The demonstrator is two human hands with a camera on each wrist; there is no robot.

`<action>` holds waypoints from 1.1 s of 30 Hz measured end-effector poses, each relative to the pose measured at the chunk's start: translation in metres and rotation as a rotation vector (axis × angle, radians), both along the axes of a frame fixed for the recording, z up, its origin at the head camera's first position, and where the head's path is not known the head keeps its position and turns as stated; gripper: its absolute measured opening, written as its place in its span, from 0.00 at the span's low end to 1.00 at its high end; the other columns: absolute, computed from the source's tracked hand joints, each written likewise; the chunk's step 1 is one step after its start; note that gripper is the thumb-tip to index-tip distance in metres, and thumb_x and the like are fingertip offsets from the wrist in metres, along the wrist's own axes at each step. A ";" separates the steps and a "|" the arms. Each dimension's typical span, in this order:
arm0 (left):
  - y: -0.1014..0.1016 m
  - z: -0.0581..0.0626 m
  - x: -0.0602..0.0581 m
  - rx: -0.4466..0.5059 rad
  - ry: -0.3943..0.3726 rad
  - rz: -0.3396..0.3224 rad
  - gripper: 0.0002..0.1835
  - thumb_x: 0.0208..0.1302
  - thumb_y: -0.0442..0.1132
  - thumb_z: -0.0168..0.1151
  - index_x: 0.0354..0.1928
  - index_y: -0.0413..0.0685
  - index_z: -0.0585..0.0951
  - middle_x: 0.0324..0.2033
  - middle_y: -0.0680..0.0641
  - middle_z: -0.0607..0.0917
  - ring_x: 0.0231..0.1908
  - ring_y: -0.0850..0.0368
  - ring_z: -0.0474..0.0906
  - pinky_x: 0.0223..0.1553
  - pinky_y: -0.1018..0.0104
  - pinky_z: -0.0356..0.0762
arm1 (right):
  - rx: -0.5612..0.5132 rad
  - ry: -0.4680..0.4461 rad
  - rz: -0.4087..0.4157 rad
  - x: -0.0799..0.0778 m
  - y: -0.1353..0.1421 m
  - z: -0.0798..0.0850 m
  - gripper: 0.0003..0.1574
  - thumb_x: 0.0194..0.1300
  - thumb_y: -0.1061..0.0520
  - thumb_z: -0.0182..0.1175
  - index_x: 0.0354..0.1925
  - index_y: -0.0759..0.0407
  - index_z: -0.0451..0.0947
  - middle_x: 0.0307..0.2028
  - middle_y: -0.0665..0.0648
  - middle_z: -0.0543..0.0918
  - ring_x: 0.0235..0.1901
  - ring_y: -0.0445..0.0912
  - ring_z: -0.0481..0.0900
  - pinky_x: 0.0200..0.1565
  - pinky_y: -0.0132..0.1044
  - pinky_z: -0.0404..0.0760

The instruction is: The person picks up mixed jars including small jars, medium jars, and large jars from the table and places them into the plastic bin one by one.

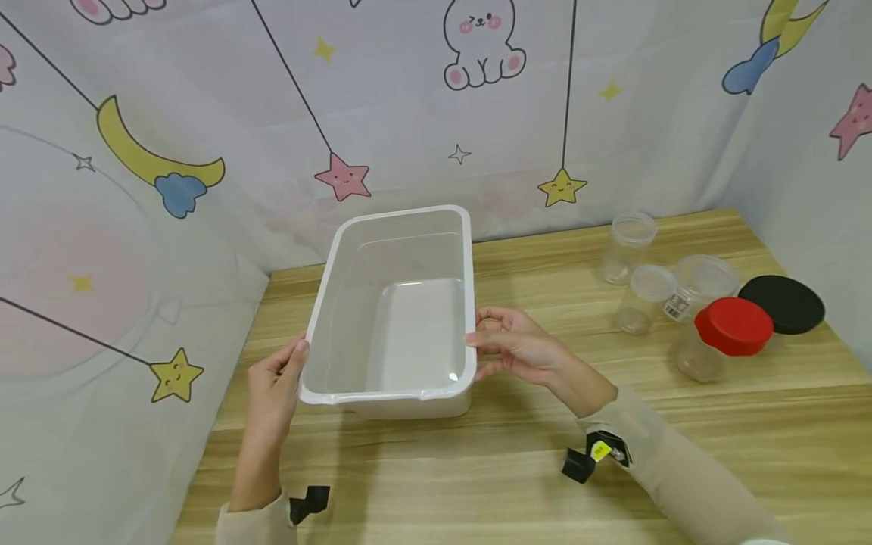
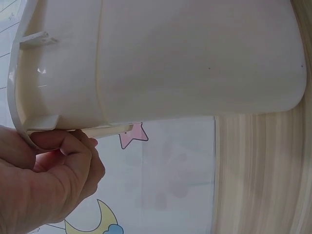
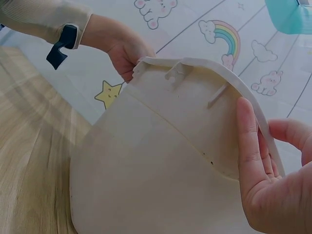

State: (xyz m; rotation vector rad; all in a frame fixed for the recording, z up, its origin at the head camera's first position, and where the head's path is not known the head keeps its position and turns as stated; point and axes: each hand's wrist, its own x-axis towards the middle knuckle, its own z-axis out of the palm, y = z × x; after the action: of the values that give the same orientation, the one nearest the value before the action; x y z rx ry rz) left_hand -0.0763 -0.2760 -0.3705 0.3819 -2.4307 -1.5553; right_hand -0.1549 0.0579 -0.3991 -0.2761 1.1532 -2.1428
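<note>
A deep white plastic tub stands between my two hands over the wooden table, its open top toward the head camera. My left hand grips the left rim near the front corner, thumb on top and fingers curled beneath, as the left wrist view shows of the hand. On the opposite side my right hand pinches the rim, thumb on top and fingers against the outer wall; in the right wrist view this hand has fairly straight fingers under the lip. Small ribs line the tub's underside rim.
To the right on the wooden table stand several clear jars, one a tall jar, another a jar with a red lid. Beside them is a black lid. A patterned curtain hangs behind the table.
</note>
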 end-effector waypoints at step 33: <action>0.013 -0.002 -0.002 0.026 0.008 -0.010 0.22 0.77 0.43 0.53 0.62 0.32 0.77 0.56 0.35 0.80 0.39 0.73 0.81 0.38 0.77 0.81 | -0.018 0.031 -0.007 0.001 0.016 -0.003 0.11 0.68 0.73 0.51 0.47 0.65 0.71 0.34 0.54 0.82 0.31 0.46 0.85 0.29 0.40 0.87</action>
State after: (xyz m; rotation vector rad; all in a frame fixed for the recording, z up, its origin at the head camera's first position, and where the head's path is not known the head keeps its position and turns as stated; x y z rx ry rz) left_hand -0.0778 -0.2627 -0.3724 0.3672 -2.4123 -1.5905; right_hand -0.1539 0.0742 -0.4018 -0.3153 1.1542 -2.1629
